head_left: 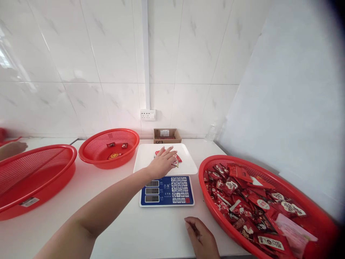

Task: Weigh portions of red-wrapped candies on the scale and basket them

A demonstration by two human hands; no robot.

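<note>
My left hand [161, 163] lies over some red packets [178, 158] on the white pan [142, 158] of a digital scale, its fingers spread. The packets show partly beneath and beside the fingers. Below the pan, the blue scale panel [167, 190] has number keys and three small displays. My right hand [201, 235] rests near the front of the white table, between the scale and the right basket, with its fingers curled inward; whatever they may hold is hidden.
A red basket [215, 212] full of red packets stands at the right. Another red basket [107, 163] holds a few packets; a third [54, 180] is at the far left, near another person's hand [13, 149]. A cardboard box [172, 141] sits behind the scale.
</note>
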